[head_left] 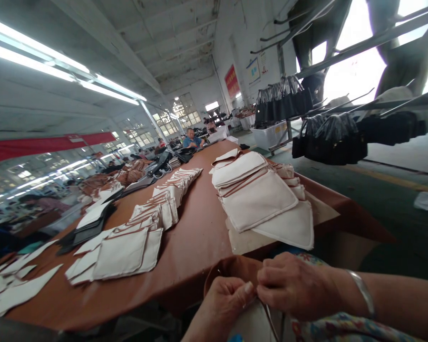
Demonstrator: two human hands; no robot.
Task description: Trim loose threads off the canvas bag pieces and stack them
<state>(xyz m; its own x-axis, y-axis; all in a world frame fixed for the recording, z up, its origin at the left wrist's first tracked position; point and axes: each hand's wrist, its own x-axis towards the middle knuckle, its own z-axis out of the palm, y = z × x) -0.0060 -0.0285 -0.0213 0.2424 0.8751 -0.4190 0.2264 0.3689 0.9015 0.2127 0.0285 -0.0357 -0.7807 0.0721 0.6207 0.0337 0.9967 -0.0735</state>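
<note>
Below the table's near edge, my left hand [228,299] is closed on a cream fabric bag panel [253,325] with brown trim, its thumb pressed to the edge. My right hand [292,282] pinches the same edge right beside it, fingers curled in. Brown material [231,267] of the piece curves up behind both hands. What lies between the fingertips is hidden. Just beyond my hands, a stack of cream panels [260,199] with brown edging rests on the brown-covered table [199,223].
To the left, overlapping rows of cream panels [121,251] run along the table, beside black pieces [87,230] and loose cream scraps [24,289]. Black handbags [330,137] hang from a metal rack at right. A co-worker [192,138] sits at the table's far end.
</note>
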